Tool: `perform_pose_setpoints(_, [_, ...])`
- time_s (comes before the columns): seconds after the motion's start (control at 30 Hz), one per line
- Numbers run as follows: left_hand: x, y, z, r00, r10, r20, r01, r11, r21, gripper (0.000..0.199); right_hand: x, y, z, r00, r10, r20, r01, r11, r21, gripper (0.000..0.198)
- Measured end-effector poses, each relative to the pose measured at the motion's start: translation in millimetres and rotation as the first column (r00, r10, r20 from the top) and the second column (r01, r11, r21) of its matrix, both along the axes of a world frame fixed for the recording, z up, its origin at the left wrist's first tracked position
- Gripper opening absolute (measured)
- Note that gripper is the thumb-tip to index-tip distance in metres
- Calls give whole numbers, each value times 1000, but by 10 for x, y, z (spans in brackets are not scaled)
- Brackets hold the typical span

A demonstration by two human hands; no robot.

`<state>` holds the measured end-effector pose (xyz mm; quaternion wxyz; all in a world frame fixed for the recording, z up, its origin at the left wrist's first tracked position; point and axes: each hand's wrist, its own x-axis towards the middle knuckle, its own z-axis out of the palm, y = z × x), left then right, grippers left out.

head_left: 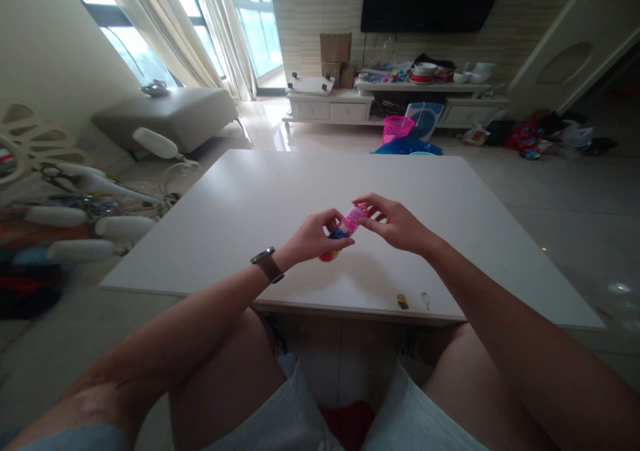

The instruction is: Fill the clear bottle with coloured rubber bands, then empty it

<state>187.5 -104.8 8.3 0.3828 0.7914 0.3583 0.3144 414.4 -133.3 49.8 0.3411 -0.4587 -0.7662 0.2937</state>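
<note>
Both hands are raised over the white table (280, 191), together on one small colourful toy-like object. Its upper end is a pink cylinder (355, 218); lower down it shows dark blue, red and yellow. My left hand (320, 234), below a wrist watch (269, 264), is closed around the lower part, thumb in front. The fingertips and thumb of my right hand (393, 223) pinch the pink end. What exactly the object is, I cannot make out. Nearer me on the table lie a small yellow minion figure (402, 301) and a small pale piece (425, 300).
Past the table's far edge are a blue item (410, 146) and a pink basket (397, 129). A white TV cabinet (350, 112) stands by the wall. White-shaded lamp arms (127, 228) lie at the left. My knees are under the near edge.
</note>
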Motion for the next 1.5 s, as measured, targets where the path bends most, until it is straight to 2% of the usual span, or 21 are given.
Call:
perform_pose_setpoints(0.2, [3,-28,3,978,-169,119,187,970,-154,40,-9,-2,4,1000,11,-6,-11,1000,-7,31])
perform_pose_setpoints(0.37, [-2,-4,-32,954,-217,208,265,934,-240,35,-14,-6,14,1000,18,-5,-18,1000,-14,29])
perform_pose_setpoints(1.17, [29,26,-76,979,-90,182,117,983,-141,46,-26,9,-8,990,-141,-14,142,990,20,42])
perform_pose_setpoints(1.33, [35,26,-78,979,-100,179,127,982,-141,47,-35,8,-11,992,-117,-42,115,992,-54,45])
perform_pose_setpoints(1.5, [37,16,-94,971,-140,196,169,975,-142,46,-52,8,-14,979,-66,-190,32,984,-177,50])
